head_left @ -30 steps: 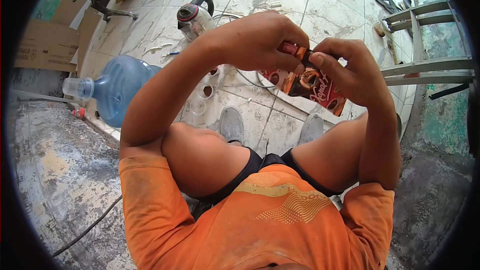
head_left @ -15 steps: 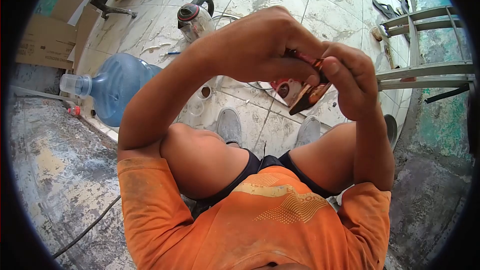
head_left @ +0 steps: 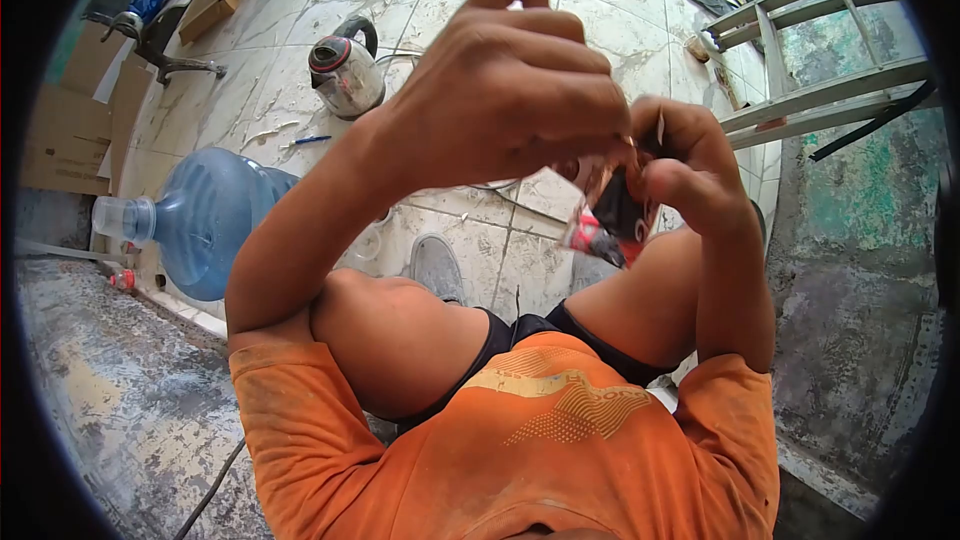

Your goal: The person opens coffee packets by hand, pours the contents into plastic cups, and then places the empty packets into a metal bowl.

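Note:
A shiny red-and-black sachet (head_left: 622,212) hangs between my two hands, above my right knee. My right hand (head_left: 695,165) pinches its upper edge between thumb and curled fingers. With its back toward me, my left hand (head_left: 510,90) is closed, its fingers bent over the same top edge; its fingertips are mostly hidden. A thin pale sliver shows by my right fingers. Whether the sachet is torn is not clear.
An electric kettle (head_left: 345,75) stands on the tiled floor, near a blue pen (head_left: 310,140). A large blue water jug (head_left: 205,225) lies at left, and a clear cup (head_left: 365,242) sits past my left knee. A metal ladder (head_left: 830,105) is at right, sandals (head_left: 710,0) beyond.
My left hand has risen and turned its knuckles up. The sachet now hangs lower with its printed face showing. The view has shifted slightly.

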Tool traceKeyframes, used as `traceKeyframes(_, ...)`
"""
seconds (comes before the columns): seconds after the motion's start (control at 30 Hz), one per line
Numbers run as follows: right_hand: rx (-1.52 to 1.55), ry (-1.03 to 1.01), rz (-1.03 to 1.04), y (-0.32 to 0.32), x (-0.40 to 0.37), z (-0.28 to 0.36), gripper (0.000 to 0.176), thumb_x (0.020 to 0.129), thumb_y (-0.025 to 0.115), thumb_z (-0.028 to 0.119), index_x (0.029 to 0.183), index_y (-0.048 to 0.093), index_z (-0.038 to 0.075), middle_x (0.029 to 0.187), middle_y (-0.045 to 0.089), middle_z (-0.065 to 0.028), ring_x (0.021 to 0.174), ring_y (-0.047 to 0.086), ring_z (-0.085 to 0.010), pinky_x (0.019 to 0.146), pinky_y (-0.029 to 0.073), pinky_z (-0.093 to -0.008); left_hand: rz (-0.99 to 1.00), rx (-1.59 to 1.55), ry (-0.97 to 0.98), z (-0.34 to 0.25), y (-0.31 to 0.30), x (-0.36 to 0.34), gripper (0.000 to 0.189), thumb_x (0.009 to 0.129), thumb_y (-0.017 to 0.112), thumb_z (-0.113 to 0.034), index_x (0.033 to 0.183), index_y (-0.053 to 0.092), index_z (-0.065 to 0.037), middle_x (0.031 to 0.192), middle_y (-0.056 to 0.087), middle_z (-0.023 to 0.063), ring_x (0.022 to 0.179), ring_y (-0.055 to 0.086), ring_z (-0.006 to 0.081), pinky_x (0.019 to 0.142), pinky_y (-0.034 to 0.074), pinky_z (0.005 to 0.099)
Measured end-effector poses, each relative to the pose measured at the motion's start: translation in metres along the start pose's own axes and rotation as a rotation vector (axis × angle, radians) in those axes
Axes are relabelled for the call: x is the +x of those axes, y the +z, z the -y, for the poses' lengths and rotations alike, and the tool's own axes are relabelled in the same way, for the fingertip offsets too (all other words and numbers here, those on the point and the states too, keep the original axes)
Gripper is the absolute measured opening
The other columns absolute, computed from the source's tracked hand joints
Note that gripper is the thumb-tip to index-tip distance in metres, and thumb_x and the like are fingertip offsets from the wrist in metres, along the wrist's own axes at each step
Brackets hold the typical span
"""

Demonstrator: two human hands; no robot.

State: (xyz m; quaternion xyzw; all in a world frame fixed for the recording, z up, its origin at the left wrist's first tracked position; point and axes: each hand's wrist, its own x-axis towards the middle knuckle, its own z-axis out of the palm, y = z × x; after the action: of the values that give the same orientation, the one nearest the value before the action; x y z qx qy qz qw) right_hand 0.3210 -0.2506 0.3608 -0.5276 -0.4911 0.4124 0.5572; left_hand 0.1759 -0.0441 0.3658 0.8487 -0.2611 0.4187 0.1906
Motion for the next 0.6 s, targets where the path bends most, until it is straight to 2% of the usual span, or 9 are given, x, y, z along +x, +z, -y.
traceKeyframes(0.03, -0.125, 0.098, 0.104, -0.001, -0.001, 0.006, 0.026, 0.099, 0.075, 0.023, 0.091, 0.067, 0.0, 0.079, 0.066, 0.0011, 0.071, 0.056, -0.0041, 0.06, 0.046, -0.0246, 0.021, -0.006, 0.009, -0.006, 0.0, 0.0, 0.017, 0.081, 0.085, -0.025, 0.089, 0.075, -0.015, 0.069, 0.066, -0.0024, 0.065, 0.062, 0.0155, 0.077, 0.04, 0.0356)
traceKeyframes(0.07, -0.208, 0.132, 0.1, 0.001, -0.003, 0.009, 0.021, 0.092, 0.081, 0.02, 0.09, 0.069, 0.002, 0.072, 0.064, 0.0, 0.063, 0.059, -0.0079, 0.057, 0.047, -0.0287, 0.091, -0.047, -0.048, -0.01, 0.0, -0.001, 0.019, 0.081, 0.086, -0.029, 0.084, 0.072, -0.016, 0.066, 0.063, -0.0014, 0.065, 0.063, 0.0183, 0.079, 0.041, 0.0364)
traceKeyframes(0.1, -0.219, 0.122, 0.101, 0.006, -0.006, 0.015, 0.021, 0.092, 0.081, 0.02, 0.09, 0.069, 0.002, 0.072, 0.064, 0.0, 0.063, 0.059, -0.0079, 0.057, 0.047, -0.0287, 0.086, -0.039, -0.038, -0.014, -0.001, -0.002, 0.019, 0.081, 0.086, -0.029, 0.084, 0.072, -0.016, 0.066, 0.063, -0.0014, 0.065, 0.063, 0.0183, 0.079, 0.041, 0.0364)
traceKeyframes(0.17, -0.639, -0.061, 0.172, 0.019, -0.008, 0.03, 0.019, 0.088, 0.082, 0.019, 0.093, 0.071, 0.005, 0.071, 0.062, -0.0047, 0.06, 0.062, -0.0171, 0.055, 0.047, -0.0327, 0.469, -0.344, -0.369, -0.018, -0.007, -0.005, 0.025, 0.08, 0.086, -0.034, 0.08, 0.07, -0.016, 0.066, 0.064, -0.0001, 0.067, 0.065, 0.0206, 0.082, 0.042, 0.0364)
traceKeyframes(0.23, -0.806, -0.141, 0.225, 0.032, -0.014, 0.043, 0.016, 0.085, 0.082, 0.014, 0.093, 0.07, 0.007, 0.072, 0.059, -0.0079, 0.06, 0.063, -0.0254, 0.055, 0.048, -0.0369, 0.615, -0.473, -0.419, -0.028, -0.004, -0.008, 0.028, 0.081, 0.086, -0.036, 0.079, 0.067, -0.015, 0.066, 0.065, 0.0001, 0.068, 0.066, 0.0223, 0.081, 0.043, 0.0374)
traceKeyframes(0.3, -0.811, -0.09, 0.203, 0.042, -0.026, 0.057, 0.012, 0.087, 0.079, 0.01, 0.091, 0.069, 0.005, 0.072, 0.059, -0.0083, 0.06, 0.064, -0.0267, 0.054, 0.048, -0.0388, 0.53, -0.399, -0.26, -0.039, -0.003, -0.002, 0.029, 0.084, 0.083, -0.033, 0.075, 0.063, -0.015, 0.066, 0.063, -0.0016, 0.067, 0.065, 0.0209, 0.079, 0.043, 0.039)
traceKeyframes(0.37, -0.598, -0.005, 0.123, 0.045, -0.047, 0.053, 0.01, 0.088, 0.078, 0.008, 0.09, 0.069, 0.004, 0.073, 0.061, -0.0088, 0.058, 0.063, -0.0254, 0.052, 0.047, -0.0373, 0.421, -0.398, -0.197, -0.054, -0.002, 0.003, 0.032, 0.088, 0.08, -0.03, 0.071, 0.057, -0.015, 0.064, 0.06, -0.0029, 0.066, 0.062, 0.02, 0.079, 0.043, 0.0401)
traceKeyframes(0.47, -0.5, -0.18, -0.063, 0.054, -0.077, 0.035, 0.011, 0.089, 0.078, 0.009, 0.088, 0.069, 0.003, 0.074, 0.064, -0.0089, 0.057, 0.063, -0.0225, 0.051, 0.047, -0.0344, 0.287, -0.452, -0.079, -0.065, 0.006, 0.012, 0.031, 0.091, 0.076, -0.024, 0.072, 0.053, -0.017, 0.063, 0.049, -0.0037, 0.062, 0.055, 0.0177, 0.081, 0.042, 0.0387)
traceKeyframes(0.6, -0.461, -0.174, -0.255, 0.062, -0.107, 0.026, 0.01, 0.09, 0.078, 0.008, 0.086, 0.07, 0.003, 0.074, 0.066, -0.0084, 0.058, 0.063, -0.0181, 0.052, 0.047, -0.0309, 0.195, -0.465, -0.013, -0.072, 0.025, 0.014, 0.029, 0.089, 0.077, -0.023, 0.073, 0.054, -0.018, 0.063, 0.045, -0.0047, 0.061, 0.052, 0.0143, 0.081, 0.042, 0.0375)
